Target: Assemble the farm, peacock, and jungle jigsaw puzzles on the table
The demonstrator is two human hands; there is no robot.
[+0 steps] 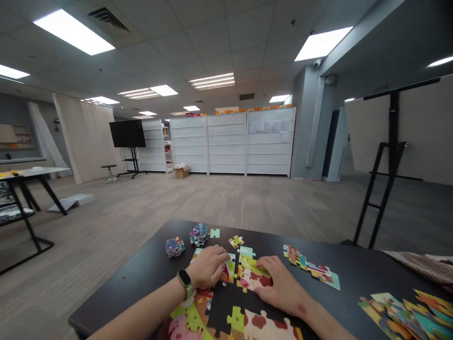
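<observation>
Left hand with fingers loosely curled, resting on interlocking cardboard jigsaw pieces, no clear pinch. Right hand flat and open, fingers slightly spread on the same pieces. Matte black table beneath, its far edge just beyond 2 small stacks of pieces. Open dark surface between the hands and a strip of joined pieces. Loose, fanned pile near the right corner.

Jigsaw puzzle on table; left hand and right hand on puzzle. Piece stacks beyond hands, far left; loose pieces right of puzzle; more pieces near right table corner.
</observation>
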